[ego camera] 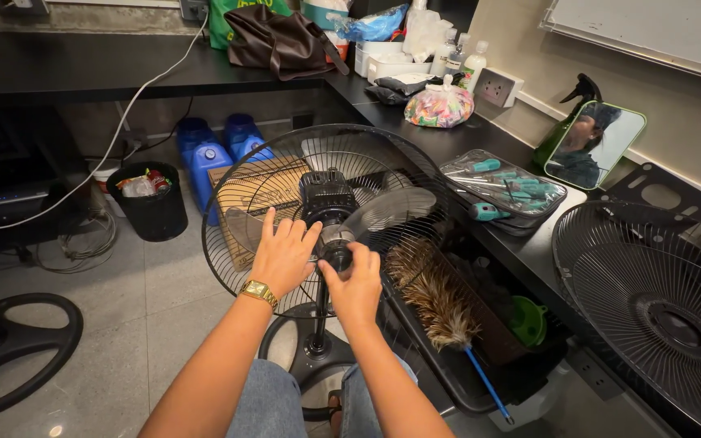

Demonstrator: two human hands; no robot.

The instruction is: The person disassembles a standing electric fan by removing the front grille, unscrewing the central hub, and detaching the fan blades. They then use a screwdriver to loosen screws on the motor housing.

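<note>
Worked at the blade hub [336, 256] of the standing fan [326, 219], front grille [651, 308] already off (leaning at the counter [521, 251]). Left hand [284, 255] pressed against a blade [247, 227], fingers spread open. Right hand [356, 284] closed on the hub cap, fingers curled tight. Probably loosening the cap; next, likely a firm twist while bracing the blade.

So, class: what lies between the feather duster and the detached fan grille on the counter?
In the head view, a green funnel lies between the feather duster and the detached fan grille, in the black tray.
</note>
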